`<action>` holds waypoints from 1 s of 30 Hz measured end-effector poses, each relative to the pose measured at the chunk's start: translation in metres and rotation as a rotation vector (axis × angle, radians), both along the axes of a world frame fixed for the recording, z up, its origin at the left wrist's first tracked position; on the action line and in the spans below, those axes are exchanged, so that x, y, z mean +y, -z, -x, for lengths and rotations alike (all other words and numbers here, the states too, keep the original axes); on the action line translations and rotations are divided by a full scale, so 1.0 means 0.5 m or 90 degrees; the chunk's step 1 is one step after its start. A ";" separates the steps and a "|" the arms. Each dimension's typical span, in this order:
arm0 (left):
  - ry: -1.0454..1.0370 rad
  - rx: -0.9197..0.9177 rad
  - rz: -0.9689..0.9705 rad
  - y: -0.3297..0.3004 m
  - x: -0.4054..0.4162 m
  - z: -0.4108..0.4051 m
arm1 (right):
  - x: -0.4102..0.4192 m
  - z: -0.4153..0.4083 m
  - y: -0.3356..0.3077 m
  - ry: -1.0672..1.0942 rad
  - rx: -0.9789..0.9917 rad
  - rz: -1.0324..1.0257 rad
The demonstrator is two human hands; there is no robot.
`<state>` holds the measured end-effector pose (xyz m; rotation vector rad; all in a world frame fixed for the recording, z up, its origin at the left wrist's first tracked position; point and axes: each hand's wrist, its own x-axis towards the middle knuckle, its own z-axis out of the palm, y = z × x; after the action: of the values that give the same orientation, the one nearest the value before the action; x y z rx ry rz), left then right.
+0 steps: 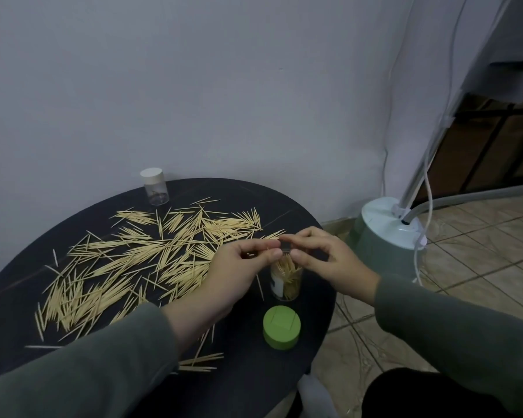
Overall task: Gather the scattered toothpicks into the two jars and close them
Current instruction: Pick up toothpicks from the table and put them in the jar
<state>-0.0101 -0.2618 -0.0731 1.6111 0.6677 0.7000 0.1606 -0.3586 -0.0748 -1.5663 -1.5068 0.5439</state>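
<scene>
Holding their fingertips together over the open jar (286,279), the left hand (239,273) and right hand (323,260) seem to pinch toothpicks to drop them in. Most toothpicks (139,260) lie scattered on the table (254,387). The green lid (281,327) waits nearby, and the second jar (155,187) stands capped. The fingers hide the jar's mouth.

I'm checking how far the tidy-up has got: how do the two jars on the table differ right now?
The near jar stands open and holds a bunch of toothpicks; its green lid lies on the table in front. The far jar, at the table's back edge, has its white lid on and looks nearly empty. Both hands, left hand and right hand, work at the near jar's mouth; nothing touches the far jar. Both are small, clear and upright.
</scene>
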 end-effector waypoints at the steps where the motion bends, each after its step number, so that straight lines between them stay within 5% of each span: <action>1: 0.006 -0.004 -0.004 -0.001 0.002 0.001 | -0.001 -0.007 0.000 -0.006 -0.044 0.012; 4: 0.016 0.012 -0.101 -0.001 0.009 0.003 | 0.002 -0.022 0.005 -0.015 -0.192 0.067; 9: -0.014 0.120 -0.630 -0.006 0.035 0.016 | 0.009 -0.023 0.004 0.005 -0.207 0.072; 12: 0.030 0.154 -0.835 0.002 0.043 0.029 | 0.012 -0.022 0.001 0.010 -0.203 0.066; 24: 0.172 0.189 -0.857 -0.010 0.033 0.028 | 0.021 -0.011 -0.005 0.024 -0.214 0.036; 30: 0.149 0.156 -0.755 -0.031 0.043 0.046 | 0.025 -0.012 -0.023 0.011 -0.377 0.062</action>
<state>-0.0332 -0.2405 -0.0577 2.8391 0.1740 0.7727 0.1668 -0.3462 -0.0634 -1.9201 -1.9168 0.1399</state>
